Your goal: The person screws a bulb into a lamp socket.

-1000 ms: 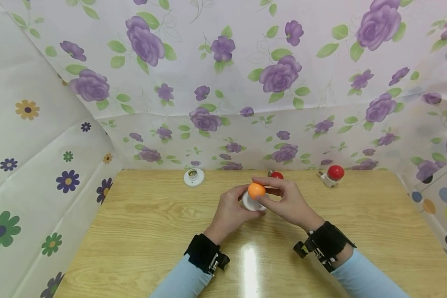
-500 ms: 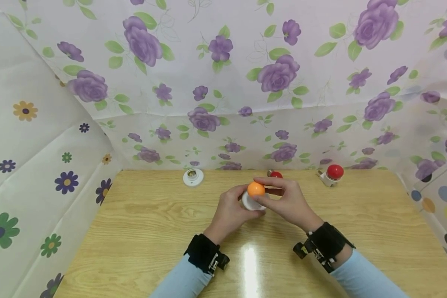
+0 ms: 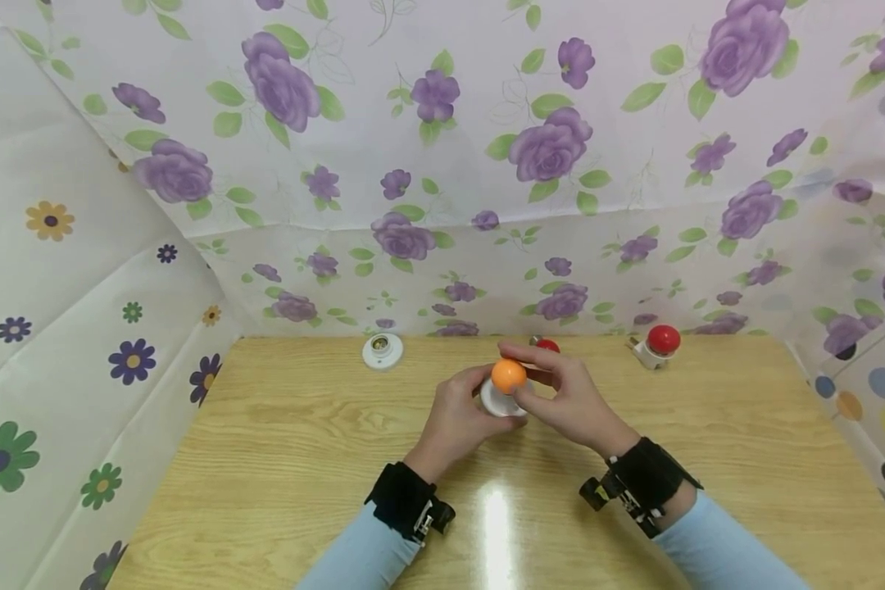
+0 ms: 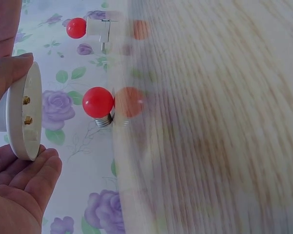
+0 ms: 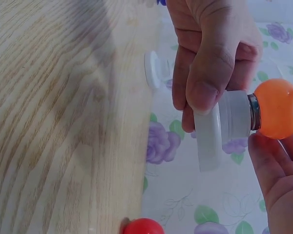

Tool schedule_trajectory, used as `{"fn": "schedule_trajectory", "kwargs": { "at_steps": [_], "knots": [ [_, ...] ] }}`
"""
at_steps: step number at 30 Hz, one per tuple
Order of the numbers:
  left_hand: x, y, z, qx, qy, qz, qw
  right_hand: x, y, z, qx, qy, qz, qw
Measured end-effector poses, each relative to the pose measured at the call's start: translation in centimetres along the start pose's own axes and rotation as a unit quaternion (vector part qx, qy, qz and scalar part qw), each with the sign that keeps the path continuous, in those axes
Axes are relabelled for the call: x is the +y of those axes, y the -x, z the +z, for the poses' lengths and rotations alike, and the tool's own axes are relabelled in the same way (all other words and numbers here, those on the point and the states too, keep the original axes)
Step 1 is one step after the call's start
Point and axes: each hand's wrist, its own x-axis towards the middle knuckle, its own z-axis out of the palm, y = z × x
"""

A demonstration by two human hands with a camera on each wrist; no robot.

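My left hand (image 3: 460,414) grips a round white lamp holder (image 3: 497,403) by its rim above the table. Two brass screws (image 4: 27,120) show on the holder's underside in the left wrist view. An orange light bulb (image 3: 509,375) sits with its base in the holder's socket; a band of metal thread (image 5: 254,112) shows between them in the right wrist view. My right hand (image 3: 571,401) holds the bulb's globe between thumb and fingers. Most of this hand lies outside the right wrist view, where only fingers (image 5: 278,165) appear beside the bulb.
Along the table's back edge stand another white lamp holder (image 3: 382,351) at left, a red bulb (image 4: 98,102) lying partly behind my right hand, and a white plug-in socket (image 3: 651,356) with a red bulb (image 3: 664,339) at right. A flowered cloth (image 3: 457,164) rises behind the table.
My right thumb and index finger have shifted slightly on the orange bulb and stand a little farther apart. The left hand and the holder stay almost in place.
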Motion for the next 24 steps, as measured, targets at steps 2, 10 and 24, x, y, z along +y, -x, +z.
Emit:
{"fn": "schedule_trajectory", "kwargs": {
  "at_steps": [2, 10, 24],
  "knots": [
    [0.01, -0.01, 0.01, 0.001, 0.001, 0.001, 1.0, -0.05, -0.02, 0.04, -0.002, -0.002, 0.003, 1.0],
    [-0.06, -0.07, 0.07, -0.001, -0.005, 0.008, 1.0, -0.01, 0.0, 0.04, -0.004, -0.001, 0.003, 1.0],
    [-0.03, 0.03, 0.0, 0.001, -0.006, 0.002, 1.0, -0.15, 0.01, 0.13, 0.007, 0.003, 0.003, 1.0]
  ]
}}
